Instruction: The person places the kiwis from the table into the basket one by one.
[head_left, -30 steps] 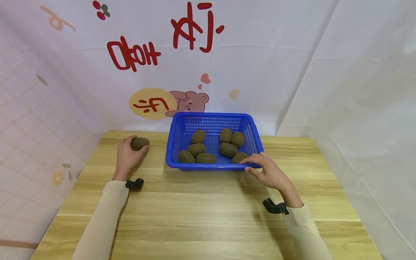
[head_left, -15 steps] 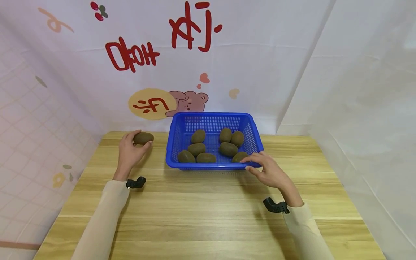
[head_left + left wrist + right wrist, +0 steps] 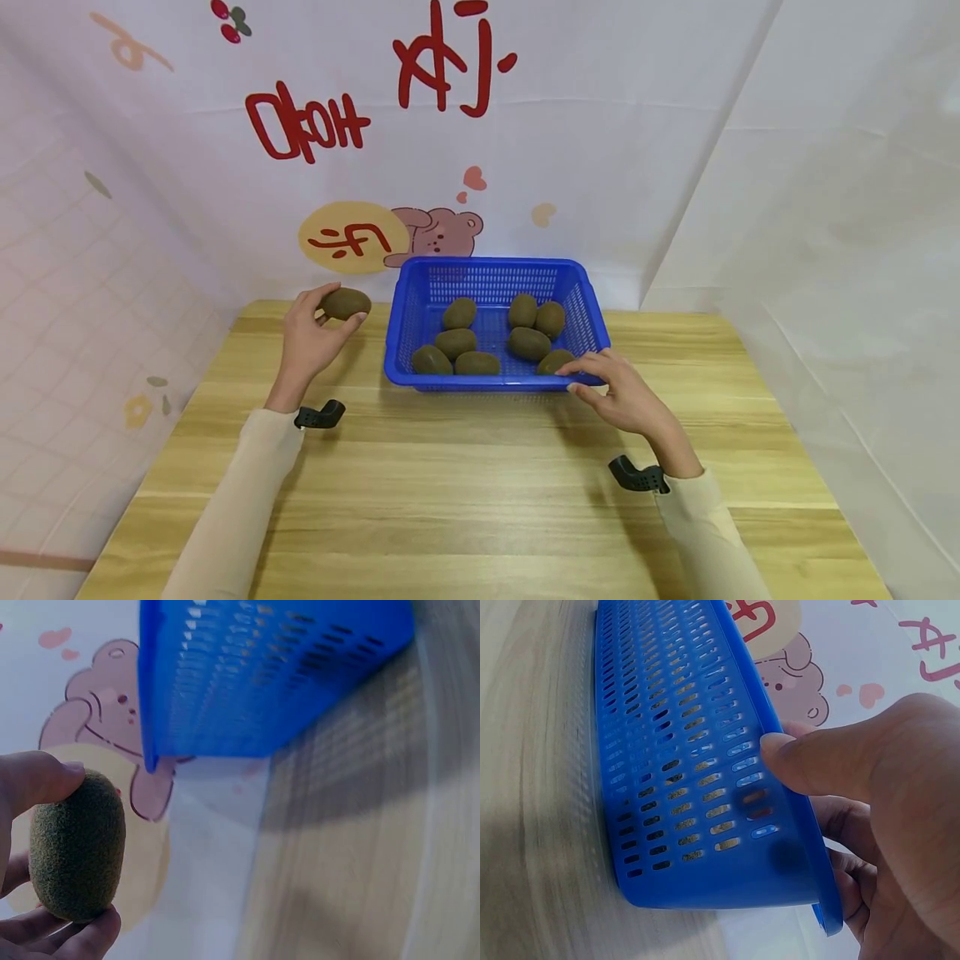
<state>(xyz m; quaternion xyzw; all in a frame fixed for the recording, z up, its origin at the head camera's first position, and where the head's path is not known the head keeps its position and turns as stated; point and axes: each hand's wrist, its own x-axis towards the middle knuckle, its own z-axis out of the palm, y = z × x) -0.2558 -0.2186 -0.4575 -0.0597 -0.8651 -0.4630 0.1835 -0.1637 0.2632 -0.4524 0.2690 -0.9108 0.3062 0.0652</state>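
Note:
My left hand (image 3: 311, 337) holds a brown kiwi (image 3: 346, 304) between thumb and fingers, raised above the table left of the basket. The left wrist view shows that kiwi (image 3: 79, 846) upright in the frame, thumb on one end and fingertips on the other. A blue plastic basket (image 3: 491, 382) with slotted walls holds several kiwis (image 3: 477, 363) lying apart or in small groups. At its near right corner, my right hand (image 3: 622, 396) pinches the rim, thumb outside and fingers over the inner side. In the right wrist view the thumb presses the basket's rim (image 3: 776, 720).
The basket stands at the back of a wooden table (image 3: 465, 483), close to a white printed cloth (image 3: 600, 150) hanging behind. More white cloth hangs along the left and right sides. Each wrist wears a black camera mount (image 3: 321, 414).
My left hand has lifted the kiwi off the table and moved it up and to the right, towards the basket. The right hand stays at the basket's rim.

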